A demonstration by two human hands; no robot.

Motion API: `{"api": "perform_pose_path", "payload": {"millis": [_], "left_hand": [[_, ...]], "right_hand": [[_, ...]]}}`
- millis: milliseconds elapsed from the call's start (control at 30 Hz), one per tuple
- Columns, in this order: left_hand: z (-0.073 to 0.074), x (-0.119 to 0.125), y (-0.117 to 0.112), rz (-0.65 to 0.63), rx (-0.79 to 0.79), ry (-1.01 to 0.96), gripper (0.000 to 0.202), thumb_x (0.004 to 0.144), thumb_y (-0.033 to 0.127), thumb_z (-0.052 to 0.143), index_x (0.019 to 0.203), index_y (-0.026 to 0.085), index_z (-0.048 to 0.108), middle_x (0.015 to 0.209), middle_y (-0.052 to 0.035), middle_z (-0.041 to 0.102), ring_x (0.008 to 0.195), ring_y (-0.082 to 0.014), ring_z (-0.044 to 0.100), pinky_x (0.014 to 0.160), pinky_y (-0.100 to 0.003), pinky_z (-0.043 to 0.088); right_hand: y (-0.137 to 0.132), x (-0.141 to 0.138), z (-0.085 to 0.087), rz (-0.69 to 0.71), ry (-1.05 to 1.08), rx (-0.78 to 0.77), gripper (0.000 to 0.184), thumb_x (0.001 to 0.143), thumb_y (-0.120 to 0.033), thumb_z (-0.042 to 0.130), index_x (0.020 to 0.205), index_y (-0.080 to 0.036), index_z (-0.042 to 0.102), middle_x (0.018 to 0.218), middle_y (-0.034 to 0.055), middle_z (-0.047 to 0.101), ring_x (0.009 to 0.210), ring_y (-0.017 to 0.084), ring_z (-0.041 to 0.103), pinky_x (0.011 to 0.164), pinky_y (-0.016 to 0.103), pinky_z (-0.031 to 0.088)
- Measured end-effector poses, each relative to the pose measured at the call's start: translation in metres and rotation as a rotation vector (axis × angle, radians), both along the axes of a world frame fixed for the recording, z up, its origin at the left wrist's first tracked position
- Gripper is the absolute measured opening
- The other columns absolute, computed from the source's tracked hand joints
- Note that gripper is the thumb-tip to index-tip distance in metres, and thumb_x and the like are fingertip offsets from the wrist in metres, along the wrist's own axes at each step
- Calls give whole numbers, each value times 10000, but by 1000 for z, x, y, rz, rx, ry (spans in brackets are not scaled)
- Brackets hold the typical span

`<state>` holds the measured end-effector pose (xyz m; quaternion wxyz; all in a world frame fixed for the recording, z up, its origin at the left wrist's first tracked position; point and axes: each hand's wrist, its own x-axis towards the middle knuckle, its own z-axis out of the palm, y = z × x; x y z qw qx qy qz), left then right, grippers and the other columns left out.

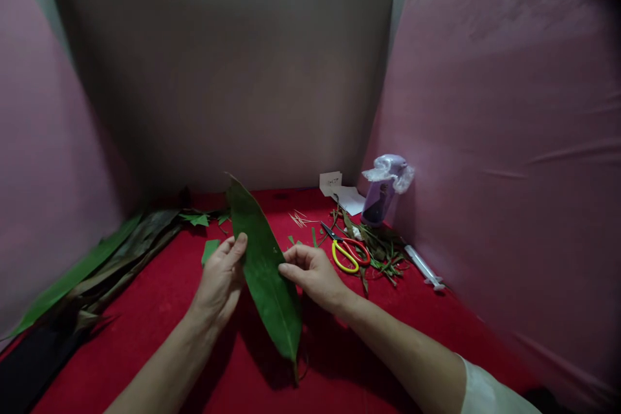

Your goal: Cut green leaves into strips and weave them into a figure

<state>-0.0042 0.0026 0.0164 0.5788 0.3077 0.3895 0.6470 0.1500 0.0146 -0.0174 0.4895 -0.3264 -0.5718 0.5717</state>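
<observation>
A long green leaf [264, 268] is held up over the red table [427, 317], its tip pointing away and its stem toward me. My left hand [220, 284] grips the leaf's left edge, thumb on top. On the other side, my right hand [315, 275] pinches the right edge between thumb and fingers. Both hands are closed on the same leaf.
Yellow- and red-handled scissors [347, 252] lie just right of my right hand among leaf scraps [383, 249]. A purple bottle [383, 191], white paper [347, 197], a syringe [424, 266] and thin sticks [301, 218] sit further right. Long leaves [97, 262] pile at left. Panels wall the table.
</observation>
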Motion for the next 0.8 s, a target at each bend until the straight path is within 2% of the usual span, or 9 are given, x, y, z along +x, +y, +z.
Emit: {"api": "perform_pose_path", "payload": {"millis": [100,167,333,500,600,667,733,767,800], "left_hand": [[-9,3,-8,-174,-9,68,289,650,229,769,894,116,661,792,-82,734,675,-212,687,606,-285,559],[-15,4,-10,-218,8,126,302,640,222,776,899,103,677,810,-96,742,709,-223,692,654,-295,559],[-25,4,-9,-164,35,158,268,654,228,760,889,115,699,832,-97,749,718,-226,696,664,-291,556],[-25,7,-12,-191,-7,140,257,649,240,763,877,137,703,798,-80,751,662,-221,695,594,-286,562],[-21,7,-13,-171,-46,133,256,618,220,781,840,119,701,735,-80,747,625,-217,692,586,-289,570],[-15,4,-12,-118,-69,109,251,586,196,790,803,109,699,687,-77,740,584,-212,686,563,-286,573],[-7,-4,-9,-32,-78,85,217,568,155,781,760,103,696,651,-67,732,545,-195,676,533,-265,570],[-3,-8,-7,24,-71,79,189,572,128,765,746,104,695,652,-62,731,541,-183,672,524,-248,567],[3,-12,-4,81,-55,77,158,578,98,745,727,103,694,648,-55,730,536,-164,667,519,-223,561]], "right_hand": [[3,4,1,-38,19,1,209,676,-348,690,699,-171,579,624,-31,560,548,93,472,535,218,381],[3,5,2,-54,18,-2,225,685,-368,685,699,-171,578,612,-32,548,533,90,454,504,210,362],[0,3,2,-65,-49,18,301,727,-453,643,646,-179,549,539,-53,457,468,77,365,429,200,285],[0,0,-3,-98,-36,31,306,717,-444,660,640,-175,535,562,-44,468,499,84,384,441,197,302],[1,1,-4,-107,-91,79,322,778,-454,600,626,-179,528,542,-42,468,482,88,408,442,202,323],[4,5,-1,-161,-230,193,344,859,-448,497,653,-177,547,559,-24,525,492,98,464,466,210,359],[9,14,5,-300,-481,373,341,915,-396,417,712,-176,581,623,3,603,544,111,530,519,218,395],[13,20,9,-401,-685,487,330,924,-362,406,717,-182,589,643,6,622,581,117,556,551,219,405],[18,27,12,-458,-758,513,272,906,-329,446,736,-186,603,684,17,642,625,132,571,589,233,405]]}}
